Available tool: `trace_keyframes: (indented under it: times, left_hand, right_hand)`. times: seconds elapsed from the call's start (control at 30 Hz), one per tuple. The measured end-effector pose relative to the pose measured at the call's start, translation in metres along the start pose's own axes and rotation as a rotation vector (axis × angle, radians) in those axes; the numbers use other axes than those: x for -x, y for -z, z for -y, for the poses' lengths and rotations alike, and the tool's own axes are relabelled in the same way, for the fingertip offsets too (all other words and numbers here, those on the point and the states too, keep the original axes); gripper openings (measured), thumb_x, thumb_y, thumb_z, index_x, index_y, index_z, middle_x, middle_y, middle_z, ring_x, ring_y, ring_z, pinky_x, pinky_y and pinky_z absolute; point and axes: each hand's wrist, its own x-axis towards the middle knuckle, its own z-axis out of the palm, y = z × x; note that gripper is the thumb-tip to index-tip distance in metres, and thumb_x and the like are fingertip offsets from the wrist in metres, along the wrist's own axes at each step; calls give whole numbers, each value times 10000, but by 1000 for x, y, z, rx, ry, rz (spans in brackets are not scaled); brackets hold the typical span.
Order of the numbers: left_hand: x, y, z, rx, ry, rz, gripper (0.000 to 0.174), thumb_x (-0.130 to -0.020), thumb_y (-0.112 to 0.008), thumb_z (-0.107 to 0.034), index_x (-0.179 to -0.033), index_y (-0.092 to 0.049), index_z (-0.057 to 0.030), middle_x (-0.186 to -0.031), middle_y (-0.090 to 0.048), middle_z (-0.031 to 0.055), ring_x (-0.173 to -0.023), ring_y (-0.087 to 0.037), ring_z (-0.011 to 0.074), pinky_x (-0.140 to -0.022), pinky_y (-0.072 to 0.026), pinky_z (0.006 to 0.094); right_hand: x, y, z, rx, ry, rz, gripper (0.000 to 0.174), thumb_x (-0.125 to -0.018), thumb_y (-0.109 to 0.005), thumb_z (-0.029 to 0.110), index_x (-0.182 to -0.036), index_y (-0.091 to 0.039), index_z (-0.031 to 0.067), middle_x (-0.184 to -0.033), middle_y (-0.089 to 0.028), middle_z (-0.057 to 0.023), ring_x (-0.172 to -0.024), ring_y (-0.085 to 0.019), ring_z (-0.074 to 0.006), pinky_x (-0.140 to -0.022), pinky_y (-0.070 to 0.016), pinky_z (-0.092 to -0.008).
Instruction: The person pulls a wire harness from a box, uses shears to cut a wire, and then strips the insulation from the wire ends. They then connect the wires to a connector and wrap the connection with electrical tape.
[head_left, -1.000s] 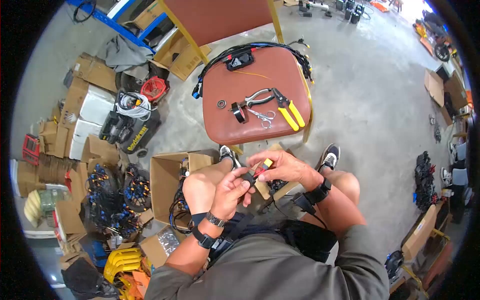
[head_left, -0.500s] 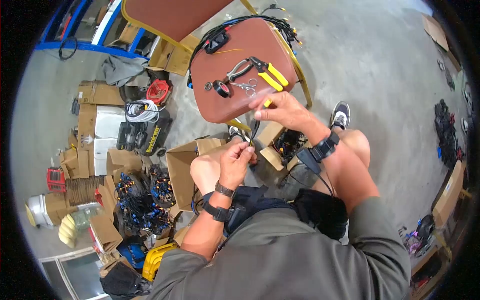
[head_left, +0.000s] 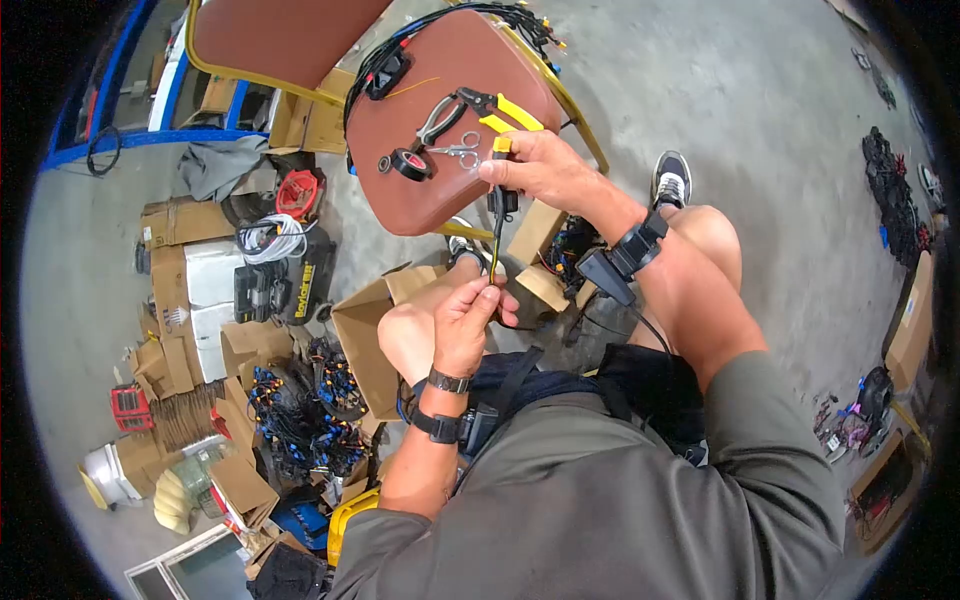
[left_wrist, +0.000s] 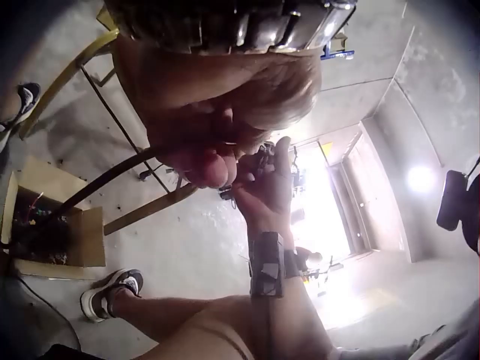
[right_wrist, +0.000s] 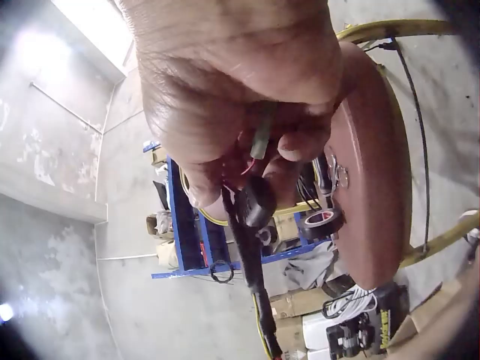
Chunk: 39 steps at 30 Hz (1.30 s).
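A black wire lead (head_left: 497, 240) with a yellow plug (head_left: 502, 146) runs between the two hands, over the front edge of the chair seat. My right hand (head_left: 545, 172) pinches its upper end near the plug. Just below those fingers sits a small black housing (right_wrist: 261, 201) on the lead. In the right wrist view a pale green sleeve (right_wrist: 262, 129) and a thin red wire show under the palm. Lower down, my left hand (head_left: 466, 322) pinches the lead's yellow-and-black end between thumb and forefinger. The left wrist view shows this hand (left_wrist: 217, 124) dark, hiding most of the lead.
On the brown chair seat (head_left: 440, 205) lie yellow-handled wire strippers (head_left: 508, 112), pliers (head_left: 437, 122), scissors (head_left: 462, 150), black tape (head_left: 410, 164) and a cable bundle. Cardboard boxes (head_left: 365, 330) stand by the feet, one holding wires. Tangled cables (head_left: 300, 415) fill the left side.
The hands have drawn apart, with the lead now stretched between them. The right hand has risen toward the chair seat with the yellow plug, and the head view has shifted.
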Motion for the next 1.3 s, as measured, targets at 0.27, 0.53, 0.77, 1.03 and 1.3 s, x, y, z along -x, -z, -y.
trace_keyframes:
  times: [0.27, 0.53, 0.77, 1.03, 1.3]
  left_hand:
    - [3, -3, -3, 35, -30, 3, 342, -969, -600, -167, -1265, -575, 3, -815, -655, 87, -632, -579, 122, -589, -483, 224]
    - [4, -3, -14, 172, 107, -35, 287, -1002, -528, -215, -1209, -575, -23, -717, -604, 59, -498, -445, 98, -485, -361, 223]
    - [4, -6, -12, 259, 190, -18, 270, -974, -542, -155, -1203, -560, -13, -743, -628, 84, -499, -476, 113, -484, -390, 226]
    - [4, -4, -4, 261, 208, -10, 255, -960, -570, -150, -1155, -597, 12, -768, -660, 124, -548, -581, 157, -479, -434, 249]
    - [4, -4, -4, 262, 304, 54, 222, -985, -519, -221, -1023, -596, -17, -743, -637, 132, -502, -522, 175, -444, -403, 273]
  right_hand:
    - [-2, 3, 15, 59, -137, 15, 320, -857, -733, 346, -817, -650, 40, -656, -562, 16, -608, -536, -81, -564, -451, -265]
    - [-4, 0, 5, 43, -132, 13, 265, -881, -692, 300, -834, -654, 42, -676, -607, 10, -594, -556, -70, -534, -458, -243]
    - [-6, 1, -2, 93, -153, 8, 220, -900, -684, 267, -883, -658, 49, -712, -645, 19, -577, -554, -46, -513, -451, -217]
    - [-8, 4, -1, 161, -141, -13, 317, -873, -660, 283, -881, -660, -34, -715, -656, -64, -619, -631, -128, -559, -522, -284]
    - [-7, 3, 2, 231, -137, -31, 336, -863, -682, 307, -849, -648, -27, -661, -605, -51, -562, -595, -130, -535, -500, -292]
